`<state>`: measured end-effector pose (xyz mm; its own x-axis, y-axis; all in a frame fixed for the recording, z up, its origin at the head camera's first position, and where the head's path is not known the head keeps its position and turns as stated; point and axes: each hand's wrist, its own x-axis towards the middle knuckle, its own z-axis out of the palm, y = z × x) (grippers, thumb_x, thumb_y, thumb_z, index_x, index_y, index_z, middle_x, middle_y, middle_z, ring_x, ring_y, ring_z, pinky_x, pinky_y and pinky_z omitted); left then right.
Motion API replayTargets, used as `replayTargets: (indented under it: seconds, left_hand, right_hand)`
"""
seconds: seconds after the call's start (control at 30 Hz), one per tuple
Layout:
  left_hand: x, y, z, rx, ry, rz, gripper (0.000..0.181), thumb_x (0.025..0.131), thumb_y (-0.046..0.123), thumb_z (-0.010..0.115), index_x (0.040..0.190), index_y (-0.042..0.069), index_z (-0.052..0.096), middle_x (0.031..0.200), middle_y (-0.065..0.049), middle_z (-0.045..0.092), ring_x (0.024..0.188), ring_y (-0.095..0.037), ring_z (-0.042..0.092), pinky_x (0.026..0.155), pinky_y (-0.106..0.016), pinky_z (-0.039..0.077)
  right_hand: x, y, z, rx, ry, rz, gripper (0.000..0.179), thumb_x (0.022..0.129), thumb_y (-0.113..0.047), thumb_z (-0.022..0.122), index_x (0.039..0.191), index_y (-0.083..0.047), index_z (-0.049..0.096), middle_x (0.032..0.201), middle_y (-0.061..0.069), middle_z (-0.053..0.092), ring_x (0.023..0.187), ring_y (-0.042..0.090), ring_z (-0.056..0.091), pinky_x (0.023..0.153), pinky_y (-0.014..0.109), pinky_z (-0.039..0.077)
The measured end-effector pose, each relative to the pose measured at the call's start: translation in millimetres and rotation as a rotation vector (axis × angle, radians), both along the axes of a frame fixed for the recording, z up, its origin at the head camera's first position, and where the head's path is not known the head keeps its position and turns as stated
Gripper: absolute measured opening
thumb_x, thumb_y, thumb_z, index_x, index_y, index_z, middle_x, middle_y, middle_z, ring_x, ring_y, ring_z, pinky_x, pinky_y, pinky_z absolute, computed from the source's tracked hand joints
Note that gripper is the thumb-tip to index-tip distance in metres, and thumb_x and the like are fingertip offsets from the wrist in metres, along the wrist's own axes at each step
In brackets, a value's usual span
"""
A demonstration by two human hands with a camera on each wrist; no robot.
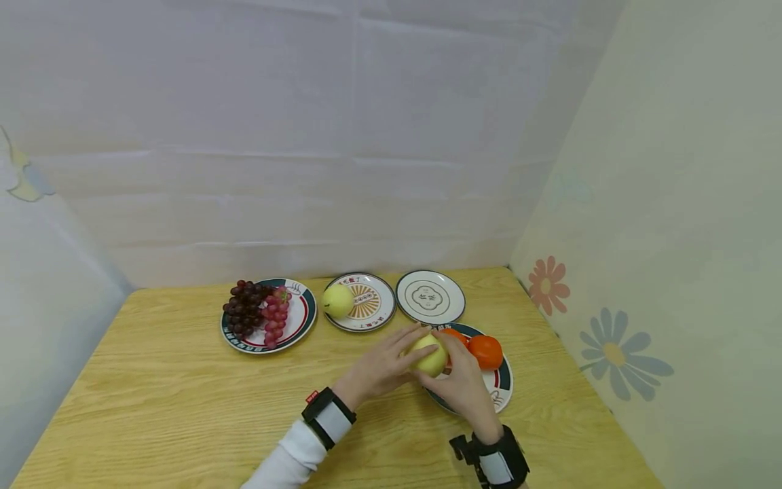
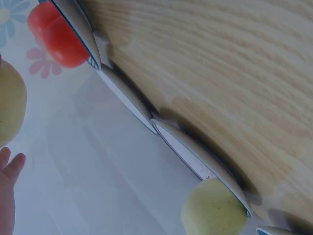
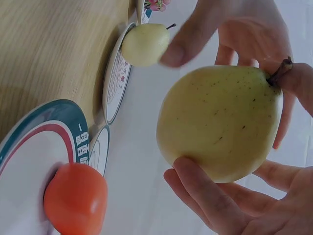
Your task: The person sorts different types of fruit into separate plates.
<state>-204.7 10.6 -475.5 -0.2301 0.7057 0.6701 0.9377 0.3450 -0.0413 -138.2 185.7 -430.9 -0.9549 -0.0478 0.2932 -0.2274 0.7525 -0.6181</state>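
Above the right-hand plate (image 1: 502, 387), my right hand (image 1: 461, 387) grips a yellow-green pear (image 1: 432, 358) between thumb and fingers. The pear's brown stem shows in the right wrist view, beside the thumb. From the other side, my left hand (image 1: 381, 361) reaches around the pear with fairly straight fingers. In the right wrist view the left thumb is blurred and a little off the skin; whether the other left fingers touch cannot be told. Beneath the hands, orange-red fruits (image 1: 486, 352), which look like persimmons or tomatoes, lie on the plate.
Another pear (image 1: 338, 301) sits on a small patterned plate (image 1: 383, 305). Beside that is a small white plate (image 1: 442, 316) with a dark rim. At the left, a plate (image 1: 305, 314) bears dark grapes (image 1: 244, 309) and pink grapes (image 1: 276, 319). Light walls border the wooden table (image 1: 183, 414).
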Motion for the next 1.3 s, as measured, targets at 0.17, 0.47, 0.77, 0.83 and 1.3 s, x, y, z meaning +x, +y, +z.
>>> replayTargets:
  seconds: [0.17, 0.47, 0.77, 0.83, 1.3]
  left_hand:
    - [-0.6, 3.3, -1.7, 0.009, -0.006, -0.006, 0.064, 0.075, 0.021, 0.078, 0.132, 0.013, 0.049, 0.140, -0.017, 0.047, 0.128, -0.030, 0.048, 0.107, -0.033, 0.043]
    - [-26.4, -2.3, -7.2, -0.069, -0.154, 0.256, 0.074, 0.068, 0.015, 0.083, 0.134, 0.013, 0.050, 0.138, -0.017, 0.049, 0.126, -0.034, 0.050, 0.102, -0.041, 0.047]
    - [-61.0, -17.6, -17.7, -0.121, -0.304, 0.632, 0.068, 0.075, 0.003, 0.076, 0.136, 0.011, 0.048, 0.138, -0.021, 0.049, 0.125, -0.038, 0.050, 0.097, -0.045, 0.050]
    - [-64.6, -20.5, -18.9, -0.125, -0.307, 0.677, 0.067, 0.074, 0.002, 0.075, 0.135, 0.010, 0.049, 0.136, -0.022, 0.050, 0.124, -0.039, 0.051, 0.095, -0.044, 0.051]
    - [-70.9, -21.8, -21.0, -0.145, -0.323, 0.831, 0.058, 0.079, -0.007, 0.065, 0.134, 0.006, 0.051, 0.138, -0.024, 0.047, 0.123, -0.042, 0.050, 0.082, -0.045, 0.055]
  right_hand:
    - [0.2, 0.7, -2.2, 0.000, -0.034, 0.025, 0.074, 0.071, -0.028, 0.083, 0.133, -0.005, 0.050, 0.131, 0.015, 0.055, 0.101, 0.024, 0.060, 0.077, 0.037, 0.057]
    - [0.6, 14.0, -3.0, 0.101, 0.044, -0.042, 0.080, 0.073, -0.039, 0.080, 0.136, -0.004, 0.046, 0.136, 0.018, 0.051, 0.120, 0.036, 0.054, 0.095, 0.054, 0.049]
    - [2.6, 26.9, -2.5, 0.063, -0.033, -0.080, 0.075, 0.076, -0.034, 0.079, 0.138, -0.009, 0.045, 0.135, 0.015, 0.052, 0.115, 0.033, 0.057, 0.093, 0.052, 0.050]
    - [3.3, 28.5, -3.0, 0.051, -0.032, -0.078, 0.074, 0.076, -0.033, 0.079, 0.137, -0.010, 0.046, 0.134, 0.016, 0.053, 0.114, 0.033, 0.057, 0.093, 0.053, 0.050]
    - [-3.7, 47.3, -6.7, 0.066, -0.002, -0.095, 0.071, 0.078, -0.031, 0.078, 0.135, -0.001, 0.047, 0.130, 0.021, 0.056, 0.116, 0.038, 0.056, 0.096, 0.056, 0.047]
